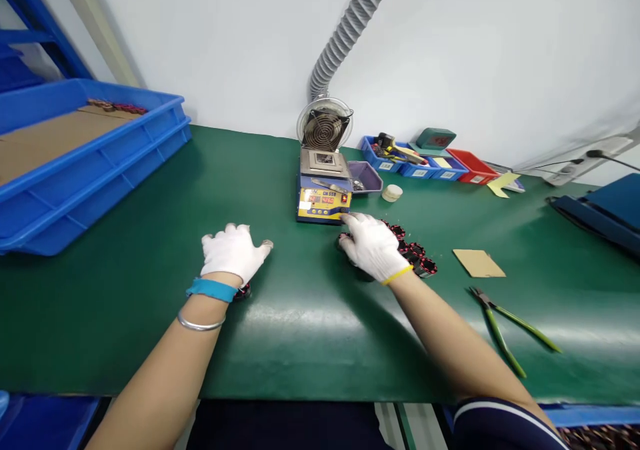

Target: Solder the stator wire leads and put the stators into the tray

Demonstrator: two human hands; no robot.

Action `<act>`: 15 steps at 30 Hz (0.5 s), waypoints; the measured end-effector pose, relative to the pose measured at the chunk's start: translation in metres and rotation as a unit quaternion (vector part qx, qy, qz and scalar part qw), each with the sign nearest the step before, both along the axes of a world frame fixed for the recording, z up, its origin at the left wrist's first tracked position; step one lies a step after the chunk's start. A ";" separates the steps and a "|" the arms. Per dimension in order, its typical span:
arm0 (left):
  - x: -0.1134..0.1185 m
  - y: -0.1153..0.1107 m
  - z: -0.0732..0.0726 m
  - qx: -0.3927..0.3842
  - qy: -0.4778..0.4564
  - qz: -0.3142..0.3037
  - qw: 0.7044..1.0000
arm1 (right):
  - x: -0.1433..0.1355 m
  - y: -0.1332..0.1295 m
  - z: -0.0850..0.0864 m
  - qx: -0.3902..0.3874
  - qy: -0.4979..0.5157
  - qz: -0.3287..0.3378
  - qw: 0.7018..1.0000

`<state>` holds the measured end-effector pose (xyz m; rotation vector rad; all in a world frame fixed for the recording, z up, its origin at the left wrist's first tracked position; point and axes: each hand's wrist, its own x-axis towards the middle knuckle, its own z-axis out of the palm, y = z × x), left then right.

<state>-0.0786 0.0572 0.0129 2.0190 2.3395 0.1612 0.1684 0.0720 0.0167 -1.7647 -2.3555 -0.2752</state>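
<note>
My left hand (pixel 233 255), in a white fingertip-less glove, is held over the green mat with its fingers and thumb spread. Partly hidden under its wrist side lies a black ring-shaped stator with red windings (pixel 243 292). My right hand (pixel 374 245), gloved the same way with a yellow cuff edge, is closed around another stator (pixel 344 237) that it mostly covers. Several more stators (pixel 416 250) stand in a cluster beside and behind that hand. Just beyond its fingertips is a solder pot (pixel 324 200) with a yellow front and a red lit display.
A large blue tray (pixel 100 177) stands at the left. Small blue bins (pixel 395 165) and a red bin (pixel 473 167) line the wall. Green-handled cutters (pixel 505 323) and a cardboard piece (pixel 479 263) lie at the right. A grey duct (pixel 345 33) hangs above the solder pot.
</note>
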 end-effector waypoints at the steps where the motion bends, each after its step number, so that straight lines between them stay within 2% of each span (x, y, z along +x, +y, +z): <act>1: 0.004 -0.001 0.000 0.000 0.005 -0.021 1.000 | -0.006 -0.012 -0.007 0.020 0.061 0.030 0.997; 4: 0.022 -0.011 -0.004 0.014 0.026 -0.120 0.992 | -0.029 -0.043 -0.033 -0.019 0.210 0.101 0.972; 8: 0.047 -0.027 -0.017 0.012 0.029 -0.231 0.972 | -0.041 -0.052 -0.060 -0.119 0.309 0.058 0.942; 10: 0.054 -0.031 -0.023 0.018 -0.015 -0.234 0.972 | -0.037 -0.047 -0.065 -0.147 0.353 0.051 0.922; 12: 0.056 -0.033 -0.027 0.033 -0.072 -0.204 0.976 | -0.030 -0.043 -0.066 -0.165 0.384 0.067 0.906; 15: 0.056 -0.031 -0.029 0.005 -0.099 -0.161 0.982 | -0.024 -0.041 -0.066 -0.168 0.391 0.092 0.900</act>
